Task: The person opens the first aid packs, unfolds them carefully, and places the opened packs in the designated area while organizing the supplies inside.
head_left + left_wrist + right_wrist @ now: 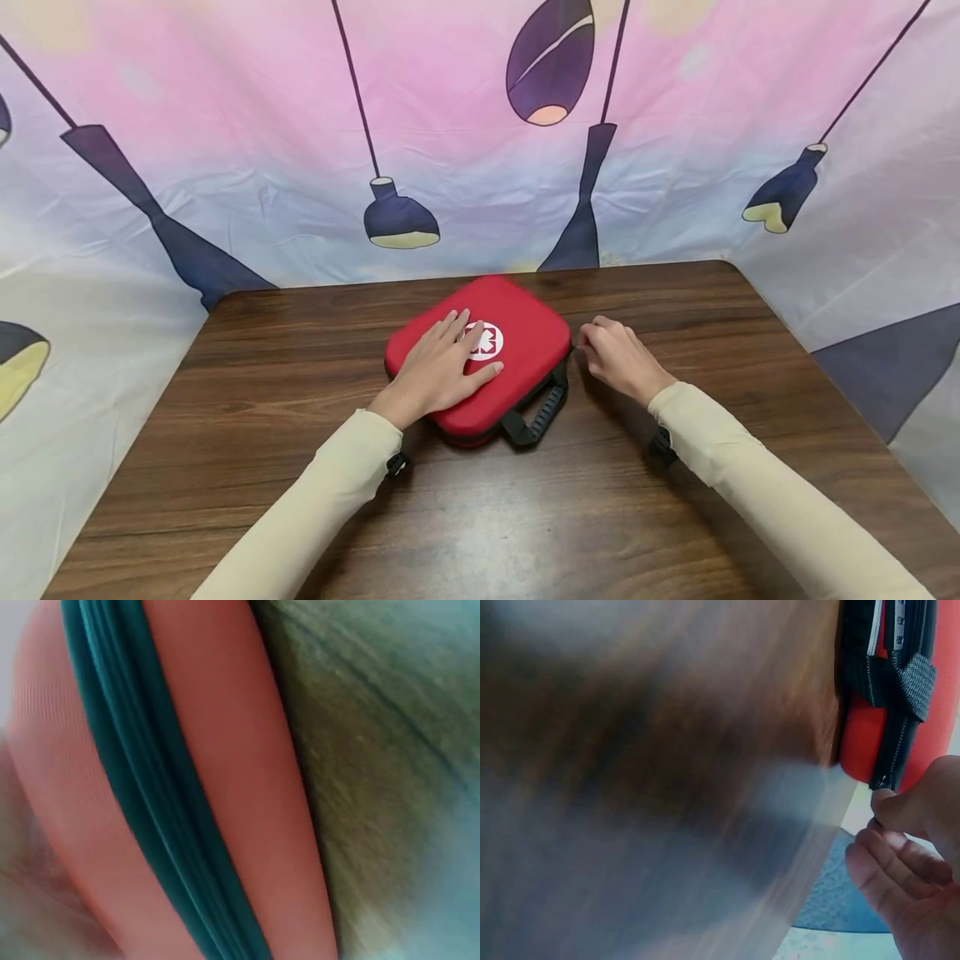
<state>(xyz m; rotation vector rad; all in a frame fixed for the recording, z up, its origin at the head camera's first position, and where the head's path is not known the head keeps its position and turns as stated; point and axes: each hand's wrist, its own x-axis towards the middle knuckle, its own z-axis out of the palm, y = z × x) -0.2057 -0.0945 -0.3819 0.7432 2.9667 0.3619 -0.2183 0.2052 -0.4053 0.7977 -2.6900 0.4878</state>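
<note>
A red first-aid case (525, 312) with a white round emblem lies closed on the table, turned at an angle. My left hand (437, 368) rests flat on its lid, fingers spread, partly covering the emblem. Close up in the left wrist view, a dark zipper band (161, 780) runs round the case's side. At the case's right corner, my right hand (621, 360) pinches the zipper pull between thumb and index finger; the fingertips mostly hide the pull. The right wrist view shows the zipper (894, 750) leading to those fingertips. A black carrying handle (546, 415) sticks out toward the front right.
The case stands on a dark wood-grain table (300, 358). Behind it and at the sides hangs a pastel cloth (465, 150) printed with lamps, close to the table's back edge. Dark devices are strapped at both wrists.
</note>
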